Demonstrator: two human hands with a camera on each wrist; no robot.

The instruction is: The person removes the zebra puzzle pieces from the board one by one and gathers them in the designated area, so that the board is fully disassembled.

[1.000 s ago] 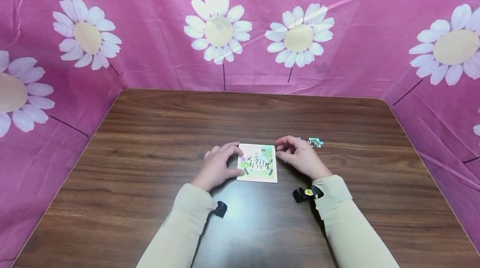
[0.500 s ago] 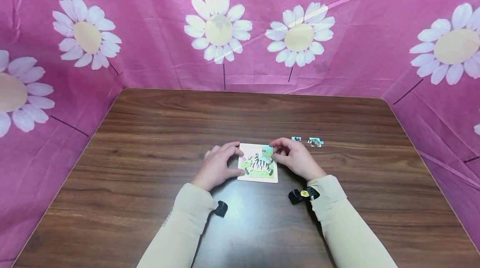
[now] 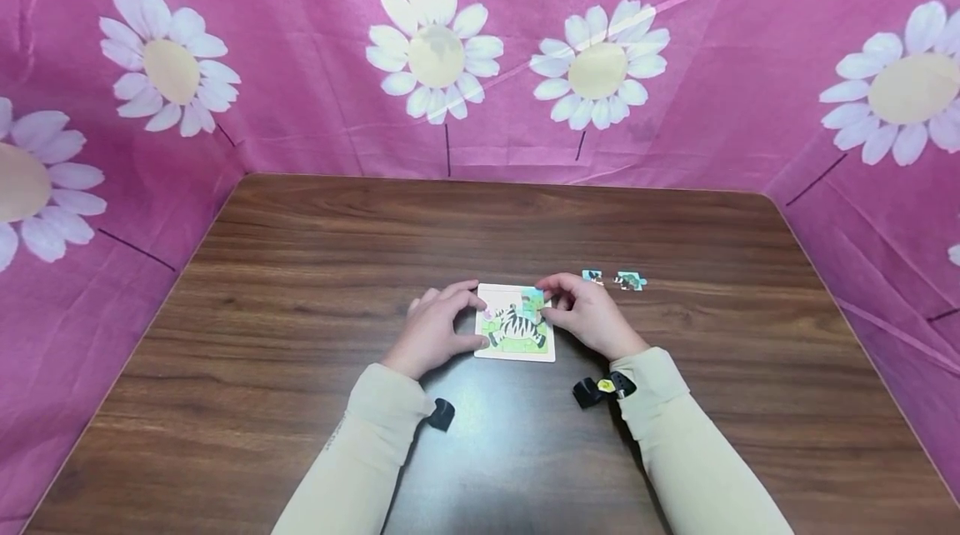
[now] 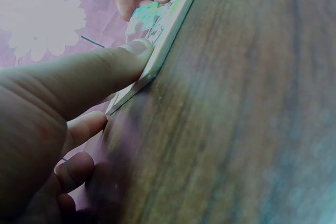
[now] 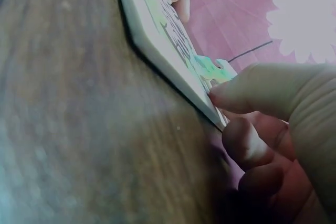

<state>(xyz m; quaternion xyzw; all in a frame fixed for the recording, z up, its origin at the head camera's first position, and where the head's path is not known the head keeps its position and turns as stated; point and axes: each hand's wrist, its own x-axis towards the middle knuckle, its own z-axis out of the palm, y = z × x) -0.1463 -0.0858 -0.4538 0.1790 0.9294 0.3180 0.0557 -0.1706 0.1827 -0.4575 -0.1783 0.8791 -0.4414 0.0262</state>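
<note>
A square zebra jigsaw board [image 3: 517,357] lies on the table, partly filled with pieces. My left hand [image 3: 442,329] holds it by the left side, thumb near the lower corner and fingers by the upper one; in the left wrist view its thumb [image 4: 113,69] presses on the rim. At the board's upper right, my right hand [image 3: 592,316] pinches a green-and-blue puzzle piece [image 3: 532,299]. That puzzle piece [image 5: 212,69] sits tilted above the board in the right wrist view, beside the right thumb [image 5: 257,90]. The fingers partly cover it.
Two loose puzzle pieces, one small [image 3: 592,276] and one larger [image 3: 631,281], lie beyond the right hand on the brown wooden table [image 3: 360,227]. A pink cloth with white daisies [image 3: 510,152] hangs around the table. Black straps are on both wrists.
My right hand has moved left with the puzzle piece, from beside the board to over its upper right corner. One loose piece has come into fuller view. The left hand stays put.
</note>
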